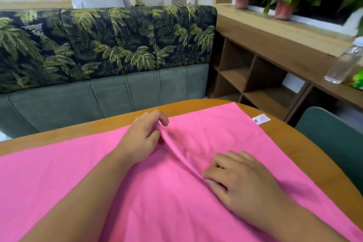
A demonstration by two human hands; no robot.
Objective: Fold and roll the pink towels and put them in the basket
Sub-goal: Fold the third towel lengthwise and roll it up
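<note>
Pink towel (208,133), long axis perhaps left-right.

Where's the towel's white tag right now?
Head view: the white tag sticks out from the pink towel's far right edge, lying on the wooden table beyond the right hand, near the green chair.

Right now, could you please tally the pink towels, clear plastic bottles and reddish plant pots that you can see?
pink towel: 1
clear bottle: 1
plant pots: 2
Total: 4
</note>
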